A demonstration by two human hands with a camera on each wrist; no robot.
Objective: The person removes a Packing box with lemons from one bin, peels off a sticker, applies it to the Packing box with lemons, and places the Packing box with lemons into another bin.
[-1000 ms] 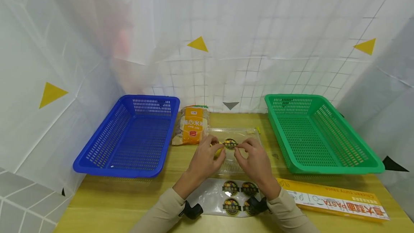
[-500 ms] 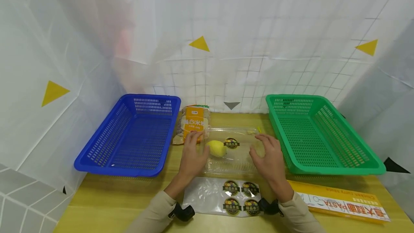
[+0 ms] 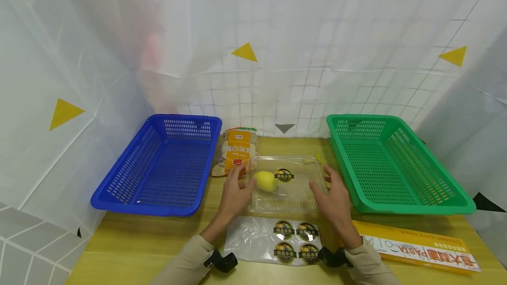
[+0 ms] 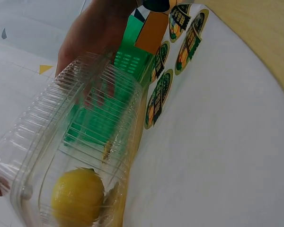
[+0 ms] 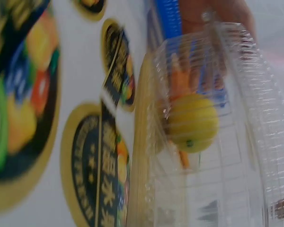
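Apart, both hands (image 3: 236, 192) (image 3: 334, 198) flank the clear container (image 3: 285, 206).

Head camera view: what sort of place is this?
Probably a makeshift packing booth: white sheeting with yellow triangles hangs behind and beside a wood-look table, where a sticker sheet lies near a clear plastic container.
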